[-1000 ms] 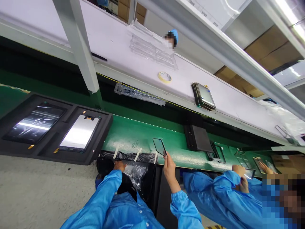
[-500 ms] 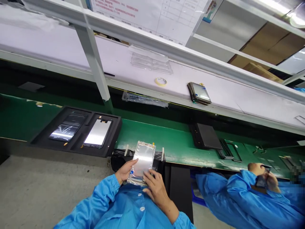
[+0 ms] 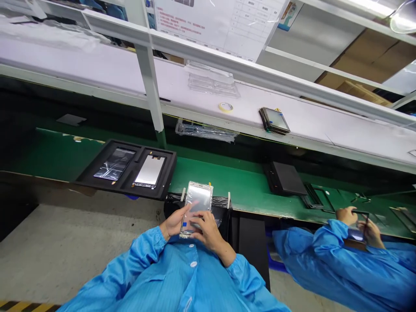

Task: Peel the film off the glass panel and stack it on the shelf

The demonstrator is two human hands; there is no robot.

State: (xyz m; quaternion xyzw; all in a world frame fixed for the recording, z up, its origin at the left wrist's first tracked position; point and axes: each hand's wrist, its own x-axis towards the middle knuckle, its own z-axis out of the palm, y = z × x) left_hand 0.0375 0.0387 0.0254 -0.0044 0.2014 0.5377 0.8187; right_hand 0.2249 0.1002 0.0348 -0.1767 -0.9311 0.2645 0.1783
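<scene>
Flat panel [image 3: 200,196], long axis pointing outward; left grip [image 3: 174,222] closed on left edge; right grip [image 3: 210,233] half-open over face, contact unclear.

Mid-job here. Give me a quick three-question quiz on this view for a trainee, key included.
1. True or false: the tape roll lies on the white shelf.
2. What lies in the right-hand compartment of the black foam tray? A) a dark glossy panel B) a silvery-white panel C) a cardboard box
3. What does the person's left hand hold, with the right hand over it?

Key: 1 true; 2 B; 3 a thin rectangular screen panel.
</scene>
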